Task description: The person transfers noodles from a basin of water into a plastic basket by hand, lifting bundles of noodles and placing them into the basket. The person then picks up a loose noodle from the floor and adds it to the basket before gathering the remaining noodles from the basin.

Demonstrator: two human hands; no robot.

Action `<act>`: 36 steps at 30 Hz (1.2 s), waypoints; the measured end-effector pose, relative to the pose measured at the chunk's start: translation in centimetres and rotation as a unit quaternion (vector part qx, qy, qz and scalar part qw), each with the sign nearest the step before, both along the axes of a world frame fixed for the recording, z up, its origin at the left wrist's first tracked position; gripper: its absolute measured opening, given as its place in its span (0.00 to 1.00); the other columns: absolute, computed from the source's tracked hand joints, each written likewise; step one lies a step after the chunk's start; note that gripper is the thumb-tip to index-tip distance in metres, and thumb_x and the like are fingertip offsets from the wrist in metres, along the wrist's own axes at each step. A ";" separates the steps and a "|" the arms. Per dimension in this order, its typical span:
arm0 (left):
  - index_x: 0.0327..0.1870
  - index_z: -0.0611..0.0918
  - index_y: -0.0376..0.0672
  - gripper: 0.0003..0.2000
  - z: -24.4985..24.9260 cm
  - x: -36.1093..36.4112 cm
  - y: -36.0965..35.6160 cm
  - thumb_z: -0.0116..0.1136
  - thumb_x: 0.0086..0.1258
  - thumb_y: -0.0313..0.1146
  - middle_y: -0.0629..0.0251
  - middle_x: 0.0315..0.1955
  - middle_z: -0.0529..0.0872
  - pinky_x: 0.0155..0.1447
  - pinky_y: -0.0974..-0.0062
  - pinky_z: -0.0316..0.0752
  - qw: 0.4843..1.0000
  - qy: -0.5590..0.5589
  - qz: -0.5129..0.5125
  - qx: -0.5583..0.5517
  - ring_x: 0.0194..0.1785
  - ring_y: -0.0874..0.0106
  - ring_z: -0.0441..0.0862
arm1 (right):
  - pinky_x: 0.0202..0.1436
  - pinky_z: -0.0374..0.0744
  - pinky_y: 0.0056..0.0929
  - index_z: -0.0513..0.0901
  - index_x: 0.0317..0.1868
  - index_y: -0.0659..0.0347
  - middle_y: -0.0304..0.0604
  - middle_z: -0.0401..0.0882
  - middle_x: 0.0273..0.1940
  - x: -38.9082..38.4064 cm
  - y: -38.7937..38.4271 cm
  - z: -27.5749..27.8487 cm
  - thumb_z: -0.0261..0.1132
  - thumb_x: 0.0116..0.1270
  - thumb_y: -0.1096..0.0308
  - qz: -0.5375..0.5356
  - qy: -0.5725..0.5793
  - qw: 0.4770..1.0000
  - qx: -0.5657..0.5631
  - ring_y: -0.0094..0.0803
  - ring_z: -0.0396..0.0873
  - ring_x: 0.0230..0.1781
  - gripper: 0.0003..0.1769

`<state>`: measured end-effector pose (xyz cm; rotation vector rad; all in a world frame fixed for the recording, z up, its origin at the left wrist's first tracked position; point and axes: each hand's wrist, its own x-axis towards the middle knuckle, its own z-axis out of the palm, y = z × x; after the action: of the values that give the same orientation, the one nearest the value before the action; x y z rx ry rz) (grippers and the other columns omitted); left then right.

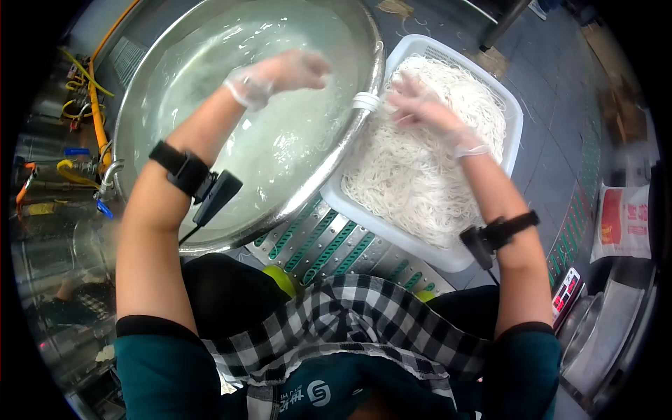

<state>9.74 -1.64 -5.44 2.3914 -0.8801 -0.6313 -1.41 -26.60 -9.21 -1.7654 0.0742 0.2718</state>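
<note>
My left hand [297, 70], in a clear plastic glove, hangs over a large round metal basin [318, 185] of cloudy water [294, 133]. Its fingers point right, loosely bent, a little blurred and with nothing visible in them. Over a heap of white noodles [420, 182] is my right hand [420, 105], also in a clear glove, with its fingers spread toward the basin's rim. The noodles fill a white plastic basket [514, 133] beside the basin. Close to my right fingertips, a white band [366, 101] wraps the metal rim.
Below the basin and basket lies a perforated metal grate [329, 241] with green slots. Hoses and valves [98, 133] line the left side. To the right are a printed white sack [623, 220], a red digital display [565, 294] and metal pans [595, 329]. Stray noodles [395, 8] lie on the floor.
</note>
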 end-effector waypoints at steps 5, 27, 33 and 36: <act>0.54 0.75 0.44 0.21 -4.2 1.9 7.8 0.54 0.59 0.38 0.64 0.50 0.77 0.55 0.71 0.68 0.977 0.060 0.201 0.033 0.52 0.69 0.74 | 0.32 0.73 0.20 0.71 0.52 0.62 0.39 0.76 0.34 -1.2 1.4 -3.1 0.60 0.60 0.56 0.206 0.241 0.938 0.138 0.21 0.71 0.28 0.24; 0.50 0.78 0.47 0.19 -8.3 1.1 15.1 0.58 0.58 0.42 0.65 0.48 0.79 0.50 0.68 0.68 0.919 0.118 0.368 0.076 0.52 0.67 0.73 | 0.57 0.68 0.35 0.50 0.68 0.62 0.52 0.49 0.67 3.2 -0.4 1.9 0.63 0.55 0.50 -0.028 0.011 0.997 -0.064 0.41 0.68 0.56 0.47; 0.52 0.76 0.42 0.22 -7.9 1.2 12.6 0.58 0.58 0.44 0.62 0.47 0.79 0.49 0.73 0.68 0.962 0.073 0.254 0.073 0.50 0.68 0.74 | 0.46 0.73 0.29 0.75 0.51 0.59 0.48 0.73 0.50 3.9 -4.0 -1.6 0.63 0.56 0.52 0.148 0.236 0.959 -0.048 0.34 0.74 0.45 0.26; 0.53 0.76 0.42 0.23 -9.1 0.7 13.6 0.57 0.58 0.45 0.60 0.48 0.78 0.49 0.72 0.68 0.971 0.090 0.217 0.051 0.50 0.68 0.73 | 0.20 0.58 0.16 0.79 0.30 0.58 0.25 0.59 0.13 1.0 -7.4 2.5 0.56 0.63 0.58 -0.045 0.094 0.989 -0.107 0.14 0.54 0.14 0.13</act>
<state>10.42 11.97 -14.51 2.4568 -0.2367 -0.7123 -0.43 -33.98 -6.76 -1.9398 0.3295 0.3756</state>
